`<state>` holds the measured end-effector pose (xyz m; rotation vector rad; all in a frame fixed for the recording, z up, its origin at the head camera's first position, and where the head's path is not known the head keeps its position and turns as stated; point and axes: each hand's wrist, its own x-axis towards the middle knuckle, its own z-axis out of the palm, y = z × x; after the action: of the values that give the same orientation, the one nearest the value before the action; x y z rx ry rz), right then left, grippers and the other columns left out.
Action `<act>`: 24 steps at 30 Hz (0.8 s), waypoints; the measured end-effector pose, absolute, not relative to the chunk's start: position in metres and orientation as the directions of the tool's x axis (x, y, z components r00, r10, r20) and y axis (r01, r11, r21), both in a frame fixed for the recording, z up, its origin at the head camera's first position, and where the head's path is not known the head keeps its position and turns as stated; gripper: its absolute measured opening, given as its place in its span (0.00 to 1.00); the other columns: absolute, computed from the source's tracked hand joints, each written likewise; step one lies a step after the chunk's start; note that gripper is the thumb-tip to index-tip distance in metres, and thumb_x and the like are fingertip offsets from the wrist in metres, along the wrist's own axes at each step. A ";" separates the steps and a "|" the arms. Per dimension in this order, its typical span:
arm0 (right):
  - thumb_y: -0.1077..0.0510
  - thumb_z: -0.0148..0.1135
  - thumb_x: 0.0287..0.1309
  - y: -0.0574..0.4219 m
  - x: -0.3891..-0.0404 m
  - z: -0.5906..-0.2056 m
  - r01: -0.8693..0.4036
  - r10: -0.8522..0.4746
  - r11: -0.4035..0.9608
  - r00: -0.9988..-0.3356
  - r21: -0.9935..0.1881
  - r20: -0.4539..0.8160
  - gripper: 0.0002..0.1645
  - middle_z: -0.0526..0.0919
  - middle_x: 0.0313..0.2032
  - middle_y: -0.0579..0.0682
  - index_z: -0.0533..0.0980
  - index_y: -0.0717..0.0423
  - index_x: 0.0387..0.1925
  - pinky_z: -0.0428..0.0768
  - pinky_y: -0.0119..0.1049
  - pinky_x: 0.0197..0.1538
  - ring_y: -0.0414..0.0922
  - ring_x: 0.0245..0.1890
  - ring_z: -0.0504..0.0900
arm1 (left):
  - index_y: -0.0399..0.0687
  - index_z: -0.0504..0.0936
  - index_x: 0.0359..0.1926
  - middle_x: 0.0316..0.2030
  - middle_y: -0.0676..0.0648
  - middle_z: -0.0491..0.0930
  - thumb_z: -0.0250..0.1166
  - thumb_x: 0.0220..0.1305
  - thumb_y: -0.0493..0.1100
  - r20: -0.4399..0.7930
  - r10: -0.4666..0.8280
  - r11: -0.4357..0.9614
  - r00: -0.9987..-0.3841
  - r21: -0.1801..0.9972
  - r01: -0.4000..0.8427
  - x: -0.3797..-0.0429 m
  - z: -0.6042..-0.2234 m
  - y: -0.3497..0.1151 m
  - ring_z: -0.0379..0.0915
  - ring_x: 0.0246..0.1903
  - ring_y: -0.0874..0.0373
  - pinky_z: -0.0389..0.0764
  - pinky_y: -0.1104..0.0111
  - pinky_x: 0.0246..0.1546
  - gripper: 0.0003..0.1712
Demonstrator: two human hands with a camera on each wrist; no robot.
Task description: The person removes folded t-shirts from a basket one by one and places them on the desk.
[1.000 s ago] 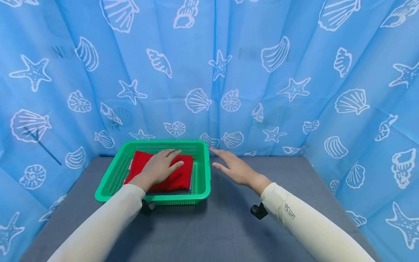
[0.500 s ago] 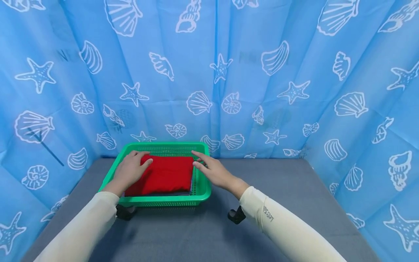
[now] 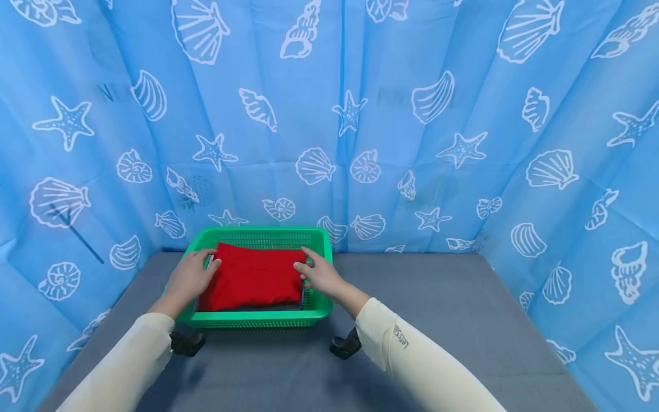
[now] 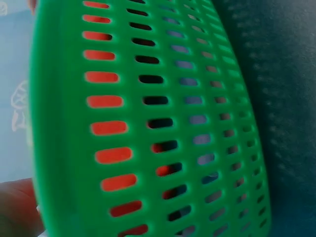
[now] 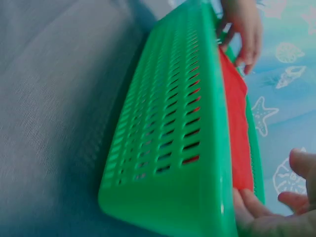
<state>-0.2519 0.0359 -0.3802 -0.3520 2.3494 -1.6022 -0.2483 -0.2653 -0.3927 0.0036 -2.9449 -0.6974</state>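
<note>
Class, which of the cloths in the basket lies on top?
The red cloth: it covers the others, including a lavender cloth seen lower through holes in the basket.

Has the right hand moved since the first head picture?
Yes, leftward: against the green perforated basket, the right hand went from outside the right rim to the right edge of the red cloth.

On the right sleeve (image 3: 427, 366), in the lower right of the head view, a dark slanting print (image 3: 400, 336) reads "LetsSli"; its last letters are not clear. On the blue curtain (image 3: 288, 137), pale grey letters (image 3: 107, 92) in the upper left look like "NE", and fainter letters (image 3: 391, 96), right of the top centre, seem to be "PIN".
</note>
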 end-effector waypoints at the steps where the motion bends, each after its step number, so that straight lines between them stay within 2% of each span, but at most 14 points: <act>1: 0.53 0.52 0.73 0.034 -0.252 -0.381 -0.006 -0.333 0.331 -0.936 -0.944 -0.111 0.36 0.74 0.60 0.64 0.53 0.52 0.76 0.80 0.52 0.54 0.57 0.54 0.78 | 0.36 0.63 0.70 0.61 0.27 0.66 0.55 0.73 0.51 0.101 -0.034 0.890 -0.994 0.456 0.015 -0.249 -0.394 -0.267 0.64 0.58 0.31 0.74 0.39 0.52 0.32; 5: 0.55 0.55 0.71 0.027 -0.255 -0.383 0.097 -0.265 0.281 -0.948 -0.955 -0.174 0.37 0.70 0.64 0.64 0.53 0.54 0.76 0.79 0.55 0.55 0.58 0.60 0.75 | 0.35 0.62 0.70 0.61 0.27 0.68 0.57 0.72 0.50 0.066 -0.038 0.869 -0.997 0.495 0.000 -0.250 -0.399 -0.270 0.68 0.56 0.32 0.79 0.43 0.49 0.34; 10: 0.56 0.57 0.70 0.022 -0.255 -0.386 0.149 -0.218 0.284 -0.952 -0.947 -0.215 0.38 0.67 0.65 0.63 0.54 0.53 0.75 0.81 0.54 0.51 0.57 0.60 0.74 | 0.35 0.58 0.72 0.58 0.27 0.71 0.59 0.70 0.50 0.019 -0.042 0.833 -0.999 0.553 -0.024 -0.249 -0.406 -0.274 0.73 0.51 0.34 0.84 0.51 0.41 0.38; 15: 0.59 0.58 0.68 0.017 -0.255 -0.392 0.171 -0.204 0.276 -0.951 -0.946 -0.231 0.40 0.62 0.69 0.64 0.53 0.55 0.75 0.80 0.57 0.53 0.60 0.63 0.70 | 0.37 0.54 0.73 0.56 0.26 0.72 0.56 0.72 0.52 -0.002 -0.028 0.817 -1.000 0.576 -0.024 -0.248 -0.412 -0.275 0.75 0.49 0.36 0.84 0.52 0.39 0.38; 18: 0.60 0.59 0.67 0.015 -0.255 -0.394 0.193 -0.200 0.263 -0.948 -0.945 -0.249 0.40 0.61 0.69 0.64 0.53 0.55 0.75 0.80 0.57 0.52 0.61 0.63 0.69 | 0.36 0.54 0.73 0.58 0.25 0.70 0.54 0.73 0.53 -0.010 -0.018 0.817 -1.000 0.576 -0.021 -0.249 -0.415 -0.274 0.73 0.50 0.35 0.83 0.50 0.41 0.38; 21: 0.60 0.59 0.67 0.013 -0.256 -0.396 0.194 -0.198 0.263 -0.948 -0.945 -0.249 0.41 0.64 0.67 0.63 0.53 0.54 0.75 0.83 0.52 0.50 0.57 0.56 0.75 | 0.35 0.53 0.74 0.61 0.24 0.66 0.54 0.73 0.54 -0.021 -0.013 0.820 -1.000 0.572 -0.023 -0.249 -0.415 -0.273 0.70 0.53 0.32 0.80 0.46 0.46 0.39; 24: 0.60 0.60 0.66 0.011 -0.256 -0.397 0.177 -0.188 0.282 -0.954 -0.943 -0.236 0.41 0.66 0.65 0.62 0.55 0.53 0.75 0.84 0.42 0.41 0.51 0.47 0.78 | 0.34 0.51 0.74 0.64 0.23 0.63 0.54 0.73 0.54 -0.034 -0.012 0.817 -0.999 0.577 -0.029 -0.248 -0.415 -0.272 0.67 0.56 0.30 0.78 0.44 0.50 0.41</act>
<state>-0.2558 0.0115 -0.3970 -0.0092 2.2556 -1.7185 -0.2482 -0.2722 -0.4148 0.0336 -3.0212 -0.9596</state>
